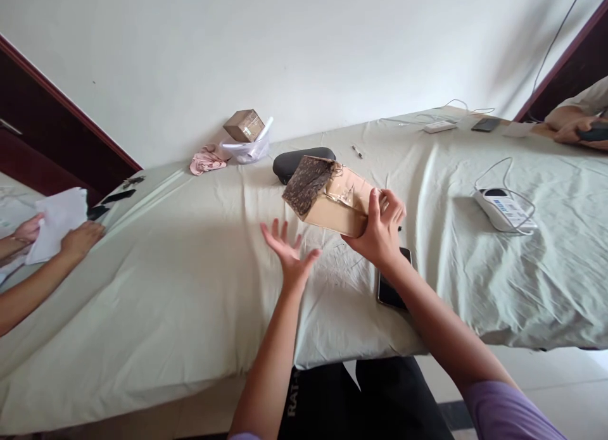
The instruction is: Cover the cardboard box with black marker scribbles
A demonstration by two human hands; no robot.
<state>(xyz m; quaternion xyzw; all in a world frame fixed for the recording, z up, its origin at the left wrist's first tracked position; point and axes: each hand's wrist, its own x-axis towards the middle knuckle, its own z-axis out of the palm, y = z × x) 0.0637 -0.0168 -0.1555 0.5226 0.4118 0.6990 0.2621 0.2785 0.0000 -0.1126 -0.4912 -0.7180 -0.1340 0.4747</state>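
My right hand (380, 231) grips a cardboard box (342, 221) by its right end and holds it tilted above the table. One face of the box has a dark brown, bark-like pattern, and clear tape lies wrinkled across its plain side. To the lower left of the box, my left hand (289, 253) is open with its fingers spread, apart from the box and holding nothing. A black phone (390, 293) lies under my right wrist, partly hidden by it. Behind the box sits a dark oblong case (301, 161), also partly covered.
A light green cloth (190, 288) covers the table. Against the wall are a pink cloth (209, 159) and a plastic bowl (247, 152) with a brown box (244, 125). A white power strip (506, 211) lies right. At left, another person's hands hold white papers (59, 225); another person sits far right.
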